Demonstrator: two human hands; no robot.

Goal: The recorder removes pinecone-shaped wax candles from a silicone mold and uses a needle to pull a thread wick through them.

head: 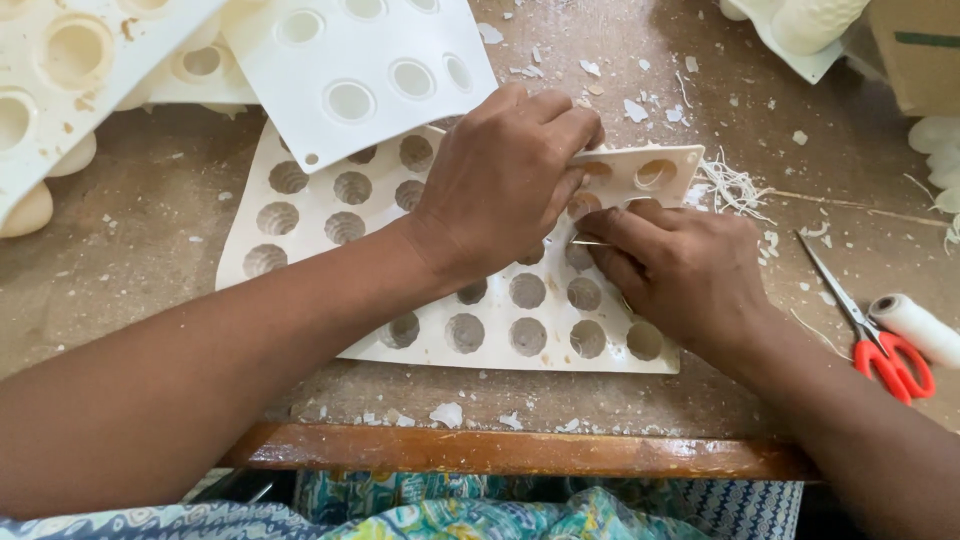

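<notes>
Cardboard box [915, 50]: brown with a green stripe, at 1 o'clock in the counter's [150, 250] far corner.
Mould tray [320, 215]: I see the white tray of round cavities lying flat at centre.
Left hand [505, 175]: knuckles up, fingers curled, pinching the tray's 1 o'clock edge.
Right hand [690, 270]: closed on a thin needle [590, 242] over a cavity, touching the left.
Scissors [875, 330]: red-handled, at 3 o'clock beside a white thread spool [915, 328].
</notes>
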